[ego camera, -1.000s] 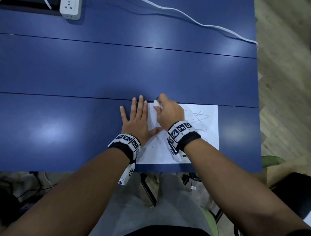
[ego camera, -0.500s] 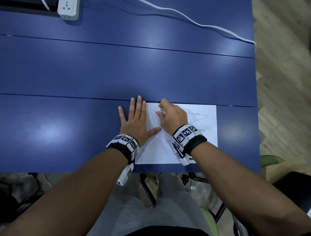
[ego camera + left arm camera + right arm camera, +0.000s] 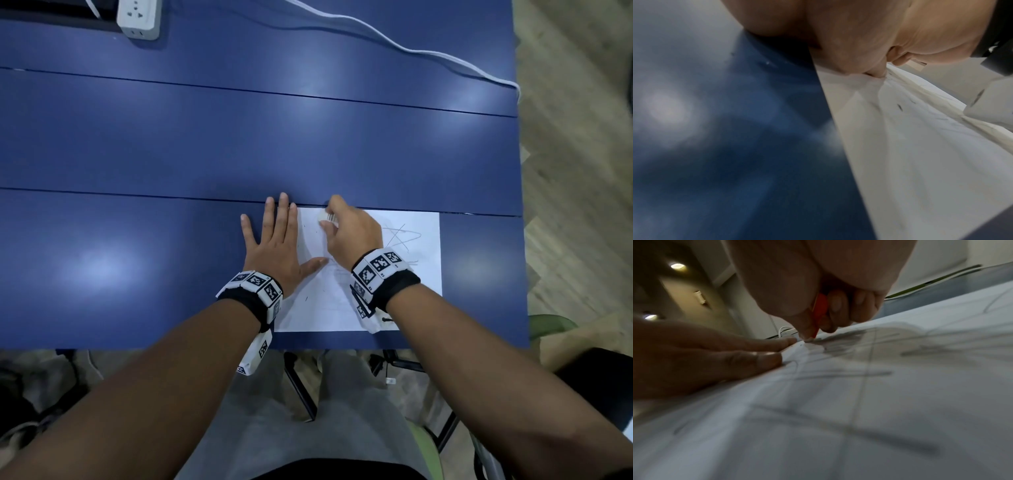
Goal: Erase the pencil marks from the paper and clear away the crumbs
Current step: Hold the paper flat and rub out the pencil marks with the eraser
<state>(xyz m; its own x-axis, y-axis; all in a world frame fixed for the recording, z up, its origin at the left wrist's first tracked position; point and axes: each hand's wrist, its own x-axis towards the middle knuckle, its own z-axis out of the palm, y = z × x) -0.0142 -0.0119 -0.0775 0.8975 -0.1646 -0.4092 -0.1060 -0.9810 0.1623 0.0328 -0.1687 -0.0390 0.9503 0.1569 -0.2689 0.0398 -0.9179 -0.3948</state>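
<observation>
A white sheet of paper lies near the front edge of the blue table. Pencil scribbles show on its right half, and small dark crumbs dot its left half. My left hand lies flat with straight fingers across the paper's left edge, pressing it down. My right hand pinches a white eraser with a red sleeve and holds its tip on the paper near the far edge. In the left wrist view the paper wrinkles under my palm.
A white power strip sits at the table's far left, and a white cable runs from it over the right edge. Seams cross the tabletop. A green chair and wooden floor lie to the right.
My right hand drew back toward me with the eraser, then pushed out again to the paper's far edge. The left hand stayed flat on the paper.
</observation>
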